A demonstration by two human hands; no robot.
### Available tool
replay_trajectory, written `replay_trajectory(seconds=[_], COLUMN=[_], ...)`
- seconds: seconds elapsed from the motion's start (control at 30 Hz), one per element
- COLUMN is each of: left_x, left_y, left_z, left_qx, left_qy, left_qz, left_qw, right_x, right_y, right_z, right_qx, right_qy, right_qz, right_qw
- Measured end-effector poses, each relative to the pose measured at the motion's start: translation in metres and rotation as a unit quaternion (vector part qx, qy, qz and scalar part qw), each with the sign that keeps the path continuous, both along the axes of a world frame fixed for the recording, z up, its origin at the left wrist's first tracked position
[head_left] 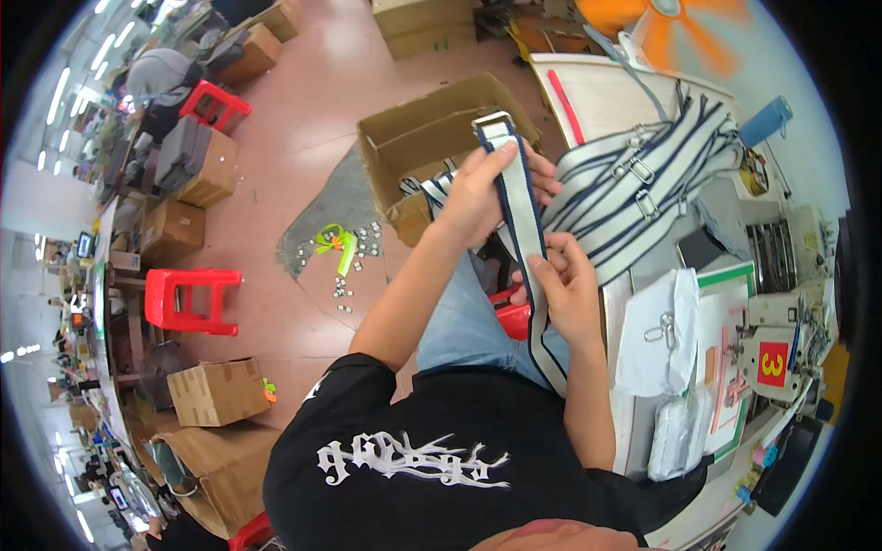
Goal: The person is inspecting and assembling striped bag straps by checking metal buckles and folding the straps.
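A white webbing strap with dark blue edges (521, 197) runs lengthwise between my two hands, its lower end trailing down over my lap. At its far end sits a metal buckle (492, 120). My left hand (480, 188) grips the strap just below that buckle, thumb on top. Lower down, my right hand (562, 283) pinches the same strap between thumb and fingers. To the right, a pile of similar striped straps (616, 197) with metal buckles lies on the table. More straps hang at the edge of the open cardboard box (441, 115) beyond my hands.
A sewing machine (776, 354) stands on the right, with a white plastic bag (657, 335) and metal rings beside it. An orange fan (671, 23) is at the far right. A red stool (193, 301) and a cardboard carton (218, 392) stand on the floor at left.
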State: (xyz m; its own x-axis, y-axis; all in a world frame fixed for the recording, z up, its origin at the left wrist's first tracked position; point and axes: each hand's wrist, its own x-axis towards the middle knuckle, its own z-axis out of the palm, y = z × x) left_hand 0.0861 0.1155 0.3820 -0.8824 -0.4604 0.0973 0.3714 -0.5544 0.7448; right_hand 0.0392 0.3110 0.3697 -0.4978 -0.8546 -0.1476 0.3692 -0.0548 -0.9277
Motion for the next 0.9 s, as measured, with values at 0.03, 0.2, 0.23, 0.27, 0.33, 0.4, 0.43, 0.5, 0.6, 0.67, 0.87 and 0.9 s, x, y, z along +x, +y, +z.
replay_trajectory(seconds=[0.03, 0.2, 0.23, 0.27, 0.33, 0.4, 0.43, 0.5, 0.6, 0.67, 0.87, 0.9], left_x=[-0.002, -0.003, -0.005, -0.006, -0.004, 0.0, 0.001, 0.007, 0.011, 0.006, -0.002, -0.001], left_y=[0.001, -0.021, -0.036, -0.06, -0.108, -0.156, -0.171, -0.185, -0.198, -0.203, -0.147, -0.13], left_z=[-0.003, 0.008, 0.013, 0.009, 0.002, -0.016, -0.025, -0.04, -0.056, -0.065, -0.082, -0.077], left_qx=[0.039, 0.091, 0.088, 0.075, 0.097, 0.057, 0.062, 0.007, -0.01, 0.005, -0.085, -0.12], left_qy=[0.033, 0.075, 0.071, 0.051, 0.045, 0.026, 0.018, -0.016, -0.038, -0.051, -0.118, -0.12], left_qz=[-0.034, 0.038, 0.087, 0.136, 0.188, 0.245, 0.248, 0.256, 0.284, 0.288, 0.155, 0.129], left_qw=[0.998, 0.992, 0.99, 0.987, 0.976, 0.967, 0.967, 0.967, 0.958, 0.956, 0.977, 0.977], right_x=[0.001, 0.015, 0.022, 0.022, 0.012, 0.006, 0.008, 0.01, -0.001, -0.007, 0.027, 0.039], right_y=[0.002, 0.023, 0.032, 0.047, 0.081, 0.111, 0.121, 0.14, 0.173, 0.187, 0.147, 0.123], right_z=[-0.005, -0.004, 0.006, 0.002, -0.006, -0.001, 0.005, 0.019, 0.039, 0.041, 0.055, 0.069], right_qx=[0.008, 0.033, 0.024, 0.025, 0.034, 0.038, 0.035, 0.012, -0.092, -0.19, -0.151, -0.035], right_qy=[0.003, 0.023, 0.034, 0.044, 0.079, 0.062, 0.005, -0.073, -0.106, -0.137, 0.005, 0.043], right_qz=[0.006, 0.0, -0.007, 0.048, 0.165, 0.257, 0.227, 0.187, 0.189, 0.18, -0.073, -0.166], right_qw=[1.0, 0.999, 0.999, 0.998, 0.982, 0.964, 0.973, 0.98, 0.972, 0.956, 0.986, 0.985])
